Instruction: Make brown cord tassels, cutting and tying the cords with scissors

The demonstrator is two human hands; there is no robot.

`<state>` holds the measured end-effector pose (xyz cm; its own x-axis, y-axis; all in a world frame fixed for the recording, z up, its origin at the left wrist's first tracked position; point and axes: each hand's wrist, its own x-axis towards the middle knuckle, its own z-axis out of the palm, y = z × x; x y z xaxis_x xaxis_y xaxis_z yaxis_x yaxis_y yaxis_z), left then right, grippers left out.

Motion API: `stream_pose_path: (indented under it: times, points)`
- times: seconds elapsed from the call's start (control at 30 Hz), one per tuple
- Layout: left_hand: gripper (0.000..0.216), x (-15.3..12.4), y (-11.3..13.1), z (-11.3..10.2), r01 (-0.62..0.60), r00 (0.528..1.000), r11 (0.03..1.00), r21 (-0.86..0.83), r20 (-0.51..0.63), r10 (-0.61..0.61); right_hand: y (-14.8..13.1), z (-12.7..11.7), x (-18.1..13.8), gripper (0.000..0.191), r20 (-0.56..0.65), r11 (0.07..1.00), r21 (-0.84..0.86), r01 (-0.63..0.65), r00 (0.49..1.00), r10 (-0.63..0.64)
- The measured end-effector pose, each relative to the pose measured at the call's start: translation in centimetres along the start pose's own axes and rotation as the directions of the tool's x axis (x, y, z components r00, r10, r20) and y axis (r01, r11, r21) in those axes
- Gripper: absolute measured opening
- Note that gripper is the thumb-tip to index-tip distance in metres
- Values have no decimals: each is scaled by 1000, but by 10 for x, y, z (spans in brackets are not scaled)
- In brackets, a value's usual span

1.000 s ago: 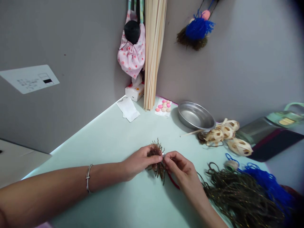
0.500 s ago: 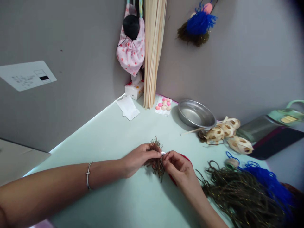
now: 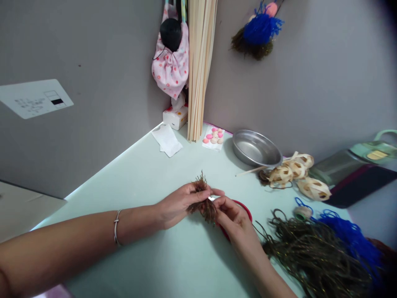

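Observation:
My left hand is closed around a short bundle of brown yarn, gripping it between thumb and fingers. Frayed ends stick up above the thumb and more strands hang below. At the bundle's right side, my right hand has thumb and fingertips pinched together; what lies in the pinch is hidden. A small white bright spot shows between the two hands, too small to name. Under and behind my right hand, a red curved rim is partly covered.
A heap of dark olive yarn and blue yarn lies at right. Behind are woven strip balls, a metal bowl, pink and cream pieces, white paper, a tissue box and upright wooden strips. Walls enclose the table.
Both hands stay close together. My left hand and the yarn bundle have shifted slightly up and left, and a left finger now stretches out toward my right hand. More of the red rim shows.

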<state>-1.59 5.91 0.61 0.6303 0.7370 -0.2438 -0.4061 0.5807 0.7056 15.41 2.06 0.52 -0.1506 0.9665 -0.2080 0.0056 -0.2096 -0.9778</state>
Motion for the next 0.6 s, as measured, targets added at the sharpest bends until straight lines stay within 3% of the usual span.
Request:
stream_pose_path:
  times: [0.07, 0.2, 0.27, 0.37, 0.47, 0.6]
  points:
    - [24, 0, -1, 0, -23, 999, 999, 39, -39, 25, 1, -2, 0, 25, -46, 1000, -16, 4, 999, -5]
    - [25, 2, -7, -2, -49, 991, 986, 159, -118, 69, -2, -10, 0, 26, -267, 998, -47, 52, 962, -63]
    - [26, 3, -10, -2, -62, 989, 978, 201, -121, 88, -7, -11, -1, 27, -301, 991, -115, 72, 948, -103]
    - [28, 2, -12, -3, -76, 992, 970, 233, -83, 98, -13, -9, -5, 32, -130, 964, -248, 98, 983, -134]
    - [30, 2, -13, -3, -61, 996, 968, 244, -42, 73, -11, -6, -6, 33, 39, 954, -278, 117, 993, -110]
    - [33, 2, -14, -4, -15, 997, 970, 244, -65, 31, -6, -8, -4, 29, -13, 978, -184, 95, 995, -99]
